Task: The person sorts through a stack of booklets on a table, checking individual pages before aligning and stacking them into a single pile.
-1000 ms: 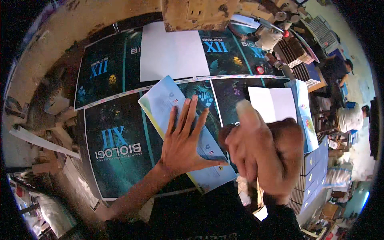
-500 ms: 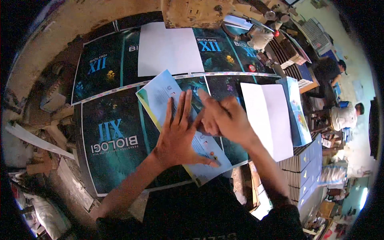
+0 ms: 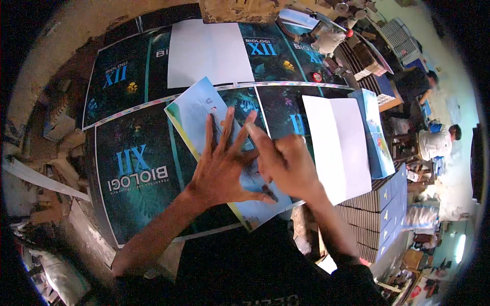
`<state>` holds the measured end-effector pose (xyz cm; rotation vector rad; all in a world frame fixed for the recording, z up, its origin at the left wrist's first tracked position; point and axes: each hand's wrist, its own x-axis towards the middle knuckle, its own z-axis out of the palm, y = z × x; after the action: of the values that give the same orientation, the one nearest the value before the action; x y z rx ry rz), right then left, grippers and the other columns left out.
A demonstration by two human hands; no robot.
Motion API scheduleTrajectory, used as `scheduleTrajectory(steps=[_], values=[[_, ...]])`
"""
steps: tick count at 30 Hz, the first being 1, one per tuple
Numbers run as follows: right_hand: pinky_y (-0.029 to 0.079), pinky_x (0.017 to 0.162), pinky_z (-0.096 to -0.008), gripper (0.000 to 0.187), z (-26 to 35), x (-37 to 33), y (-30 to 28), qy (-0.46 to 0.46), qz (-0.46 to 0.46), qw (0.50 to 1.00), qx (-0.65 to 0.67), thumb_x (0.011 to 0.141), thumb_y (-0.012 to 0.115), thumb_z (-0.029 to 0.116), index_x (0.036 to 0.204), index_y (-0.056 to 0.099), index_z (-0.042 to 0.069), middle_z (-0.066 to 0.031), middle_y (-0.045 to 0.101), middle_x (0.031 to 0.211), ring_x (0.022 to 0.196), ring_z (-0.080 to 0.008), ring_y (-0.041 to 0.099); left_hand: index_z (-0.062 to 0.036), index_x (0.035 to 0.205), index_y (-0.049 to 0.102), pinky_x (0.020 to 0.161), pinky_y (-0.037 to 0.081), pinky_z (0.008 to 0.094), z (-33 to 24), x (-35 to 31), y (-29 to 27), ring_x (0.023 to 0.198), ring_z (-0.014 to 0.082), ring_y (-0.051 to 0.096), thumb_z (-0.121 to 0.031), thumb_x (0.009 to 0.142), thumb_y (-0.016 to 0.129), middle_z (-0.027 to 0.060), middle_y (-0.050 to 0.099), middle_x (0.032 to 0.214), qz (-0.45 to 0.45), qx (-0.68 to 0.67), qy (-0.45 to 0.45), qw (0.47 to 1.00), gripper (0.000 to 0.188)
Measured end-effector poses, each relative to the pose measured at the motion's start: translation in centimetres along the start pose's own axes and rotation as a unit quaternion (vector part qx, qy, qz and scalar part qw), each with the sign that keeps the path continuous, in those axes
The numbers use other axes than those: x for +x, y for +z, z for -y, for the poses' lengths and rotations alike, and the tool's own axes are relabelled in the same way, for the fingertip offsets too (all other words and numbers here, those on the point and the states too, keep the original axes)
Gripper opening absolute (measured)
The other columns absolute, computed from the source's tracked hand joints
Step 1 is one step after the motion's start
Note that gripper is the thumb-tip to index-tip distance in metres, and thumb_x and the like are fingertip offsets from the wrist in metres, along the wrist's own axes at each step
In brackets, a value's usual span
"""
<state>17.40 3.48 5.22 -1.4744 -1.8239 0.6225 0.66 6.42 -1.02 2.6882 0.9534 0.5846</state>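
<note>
A folded light-blue printed cover [image 3: 193,108] lies at a slant in front of me, its yellow-green border on the left side. My left hand [image 3: 218,172] is flat on it, fingers spread, with the thumb reaching toward its lower end. Close against the left hand, my right hand [image 3: 293,166] is over the cover's right edge, index finger stretched along it and the other fingers curled in. Whether those curled fingers hold something small is hidden. Under the cover lie large dark printed sheets [image 3: 135,204] with blue lettering.
A white folded sheet [image 3: 352,153] lies opened to the right, beside folded blue covers [image 3: 376,130]. Another white sheet [image 3: 209,56] is at the back. A small red round object [image 3: 316,77] sits far right. Stacked books [image 3: 365,217] stand to the right; two people sit beyond.
The whole view has shifted slightly, so the table appears higher and further left. My right hand has moved a little along the cover's edge toward me; the left hand stays flat.
</note>
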Motion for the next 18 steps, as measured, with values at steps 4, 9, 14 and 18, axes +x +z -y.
scheduleTrajectory(steps=[4,9,14,18], values=[[0.04,0.043,-0.0274,0.035,3.1,-0.2,-2.4,0.101,0.107,0.98,0.131,0.109,0.047,0.025,0.123,0.069,0.003,-0.0047,0.052,0.049,0.042,-0.0115,0.05,-0.0229,0.144,0.057,0.115,0.0,0.0754,0.9,-0.4,-0.1,0.152,0.0511,0.002,-0.095,0.058,0.059,0.0208,0.01,0.167,-0.022,0.002,-0.014,1.0,0.112],[0.041,0.042,-0.0261,0.025,0.6,-3.2,-0.7,0.033,0.005,0.999,0.0,0.104,0.054,0.014,0.11,0.07,-0.005,-0.0041,0.057,0.053,0.047,-0.0087,0.056,-0.0211,0.144,0.056,0.116,0.0,0.0739,0.1,0.5,-0.1,0.152,0.0503,0.004,-0.089,0.062,0.065,0.021,0.013,0.167,-0.014,-0.006,0.005,1.0,0.107],[0.04,0.04,-0.0266,0.024,0.3,-2.5,-0.5,-0.027,-0.005,0.999,-0.031,0.104,0.056,0.012,0.105,0.068,-0.009,-0.0043,0.057,0.053,0.044,-0.009,0.055,-0.0172,0.142,0.057,0.117,0.002,0.073,-1.6,-1.2,0.9,0.153,0.0485,0.005,-0.076,0.081,0.061,0.0197,0.019,0.165,-0.015,0.044,0.041,0.998,0.085],[0.04,0.041,-0.0279,0.028,-0.4,-2.6,-1.2,0.009,-0.008,0.999,0.037,0.106,0.054,0.016,0.119,0.068,-0.004,-0.005,0.056,0.052,0.042,-0.0093,0.052,-0.0169,0.143,0.056,0.118,0.003,0.0724,-2.6,-1.3,0.4,0.153,0.0469,0.007,-0.078,0.087,0.051,0.0186,0.023,0.164,0.056,0.003,0.052,0.997,0.083]])
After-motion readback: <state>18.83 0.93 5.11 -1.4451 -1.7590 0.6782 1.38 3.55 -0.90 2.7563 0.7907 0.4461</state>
